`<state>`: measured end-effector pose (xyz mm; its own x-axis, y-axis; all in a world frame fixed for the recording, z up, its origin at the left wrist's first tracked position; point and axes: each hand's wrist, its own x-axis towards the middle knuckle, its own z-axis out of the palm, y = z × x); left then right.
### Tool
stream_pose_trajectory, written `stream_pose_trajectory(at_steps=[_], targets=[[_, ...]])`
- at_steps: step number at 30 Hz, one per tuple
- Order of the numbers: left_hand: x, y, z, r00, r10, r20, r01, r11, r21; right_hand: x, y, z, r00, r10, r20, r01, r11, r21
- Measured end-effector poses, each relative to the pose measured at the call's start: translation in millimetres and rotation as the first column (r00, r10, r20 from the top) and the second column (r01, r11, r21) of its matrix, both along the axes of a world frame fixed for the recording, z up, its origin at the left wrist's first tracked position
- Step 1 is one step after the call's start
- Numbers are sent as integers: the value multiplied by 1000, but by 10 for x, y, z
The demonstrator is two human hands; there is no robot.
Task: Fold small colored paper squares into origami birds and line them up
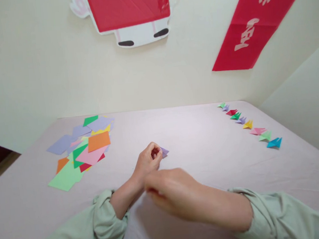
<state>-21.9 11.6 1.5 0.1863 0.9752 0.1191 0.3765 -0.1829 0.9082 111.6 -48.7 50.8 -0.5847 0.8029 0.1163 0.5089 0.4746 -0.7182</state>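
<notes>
A small purple piece of folded paper (165,152) sits low over the middle of the table. My left hand (149,158) pinches it between thumb and forefinger, and its pointed end sticks out to the right. Nearer to me, my right hand (174,191) is raised above the table with its fingers curled closed. Motion blurs this hand slightly, and its fingertips are hidden, so I cannot make out whether anything is in them. It partly overlaps my left wrist in the view and appears apart from the purple paper.
On the left lies a loose pile of coloured paper sheets (98,141). Several folded paper pieces (275,143) in various colours form a slanting row along the right side. The pale table (200,130) meets a wall bearing red decorations (249,43).
</notes>
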Motion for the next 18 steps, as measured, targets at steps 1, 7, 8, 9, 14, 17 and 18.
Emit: stream_pose_trajectory(at_steps=[1, 7, 8, 9, 14, 17, 18], targets=[[2, 1, 5, 1000, 1, 14, -1, 1000, -6, 82, 76, -17, 993, -74, 92, 73, 997, 11], [41, -22, 40, 995, 2, 104, 1, 999, -33, 443, 496, -377, 902, -396, -171, 357, 908, -220], [47, -31, 41, 994, -5, 107, 10, 999, -44, 439, 531, -431, 883, -391, -258, 322, 907, -270], [50, -41, 40, 994, -15, 107, 21, 998, -51, 424, 558, -470, 861, -393, -324, 295, 904, -310], [13, -72, 45, 999, -11, 41, 10, 1000, 27, 386, 623, -487, 858, -365, -362, 233, 904, -360], [-17, -73, 60, 997, -20, -73, 31, 988, 154, 428, 635, -466, 882, -330, -336, 210, 914, -347], [-22, -72, 60, 994, -35, -100, 53, 983, 174, 441, 637, -464, 885, -324, -335, 204, 916, -345]])
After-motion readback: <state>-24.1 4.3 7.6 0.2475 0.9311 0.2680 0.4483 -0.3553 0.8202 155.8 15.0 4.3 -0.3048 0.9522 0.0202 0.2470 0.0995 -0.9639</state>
